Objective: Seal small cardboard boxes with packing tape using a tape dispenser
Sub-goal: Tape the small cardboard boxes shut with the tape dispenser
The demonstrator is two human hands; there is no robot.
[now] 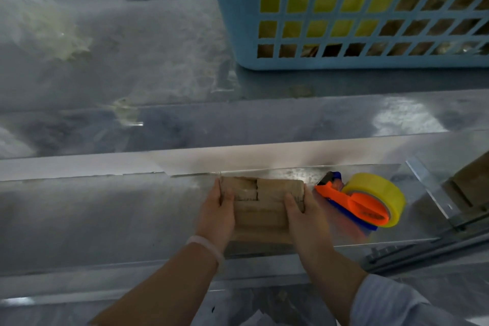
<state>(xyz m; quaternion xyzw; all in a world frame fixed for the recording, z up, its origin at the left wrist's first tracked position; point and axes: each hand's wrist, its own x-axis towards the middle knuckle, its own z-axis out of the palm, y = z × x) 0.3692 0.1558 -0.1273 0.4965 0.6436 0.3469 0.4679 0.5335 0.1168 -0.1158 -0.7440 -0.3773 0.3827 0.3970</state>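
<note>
- The left hand (215, 210) grips the left end of the cardboard box (260, 209), thumb lying on top and fingers wrapped round the side.
- The right hand (304, 219) grips the right end, thumb on top; its fingers seem curled down the side, but they are blurred.
- Both forearms reach forward, the box between the thumbs.
- A pale band (205, 245) circles the left wrist; a light sleeve (391, 302) covers the right forearm.

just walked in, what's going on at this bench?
A person grips a small cardboard box on the metal table, with the left hand on its left end and the right hand on its right end. The tape dispenser lies untouched just right of the box. Whether the box is taped is too blurred to tell. A blue basket stands behind.
</note>
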